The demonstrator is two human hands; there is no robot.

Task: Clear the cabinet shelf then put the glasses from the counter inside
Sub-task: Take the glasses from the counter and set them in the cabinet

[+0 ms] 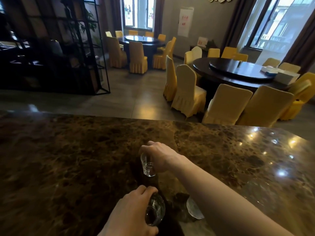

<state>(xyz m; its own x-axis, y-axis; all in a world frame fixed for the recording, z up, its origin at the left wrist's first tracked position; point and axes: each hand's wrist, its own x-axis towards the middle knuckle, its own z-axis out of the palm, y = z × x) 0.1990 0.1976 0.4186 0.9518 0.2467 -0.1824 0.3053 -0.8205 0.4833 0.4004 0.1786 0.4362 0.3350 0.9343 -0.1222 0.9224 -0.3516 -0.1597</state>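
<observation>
Each grip holds one small glass from above, the right hand (158,155) on the far glass (148,165), the left hand (134,212) on the near glass (155,210), both over the marble counter (68,159); carrying them upright and apart should prevent clinking.

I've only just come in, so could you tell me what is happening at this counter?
A person stands at a dark marble counter with a small clear glass in each hand. The right hand grips one glass from above, over the counter. The left hand holds the other glass nearer the body. More glassware sits blurred on the counter to the right. No cabinet shows in this view, only a dining room beyond.
</observation>
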